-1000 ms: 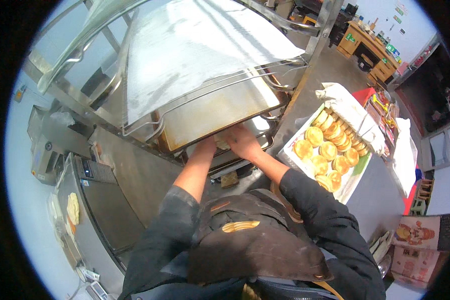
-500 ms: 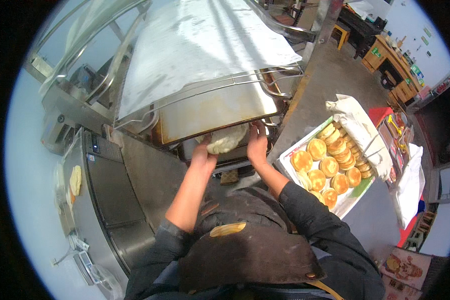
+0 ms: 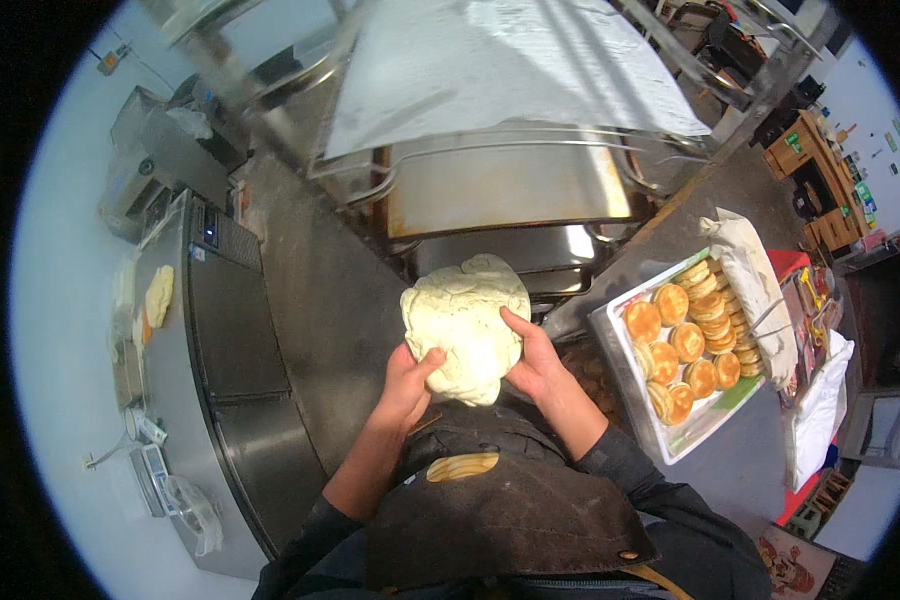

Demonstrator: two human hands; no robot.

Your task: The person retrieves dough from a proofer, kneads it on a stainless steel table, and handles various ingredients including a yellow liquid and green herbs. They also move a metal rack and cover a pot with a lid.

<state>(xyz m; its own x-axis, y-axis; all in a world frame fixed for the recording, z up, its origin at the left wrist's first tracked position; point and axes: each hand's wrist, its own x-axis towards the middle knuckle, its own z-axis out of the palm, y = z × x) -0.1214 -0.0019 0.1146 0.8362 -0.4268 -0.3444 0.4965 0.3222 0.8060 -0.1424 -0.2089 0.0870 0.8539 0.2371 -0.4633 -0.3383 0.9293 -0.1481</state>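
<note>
A large pale slab of dough point(image 3: 465, 320) is held up in front of my apron, its edge uneven and its surface lumpy. My left hand point(image 3: 410, 383) grips its lower left edge, thumb on top and fingers hidden beneath. On the right side my right hand point(image 3: 537, 362) holds it the same way, thumb pressed on the upper face. Just beyond the dough stands a metal rack with flat baking trays point(image 3: 505, 190) on its shelves. The dough hangs clear of the trays.
To the right, a white tray point(image 3: 678, 445) carries several golden round flatbreads point(image 3: 687, 342), partly under a cloth point(image 3: 755, 290). Along the left runs a steel counter point(image 3: 185, 400) with another dough piece point(image 3: 159, 296) and a scale point(image 3: 153, 475). White sheeting point(image 3: 510, 70) covers the rack's upper shelf.
Both hands have drawn the dough out from under the upper tray, toward my body, so most of it now shows. My view has shifted, with the rack now farther off.
</note>
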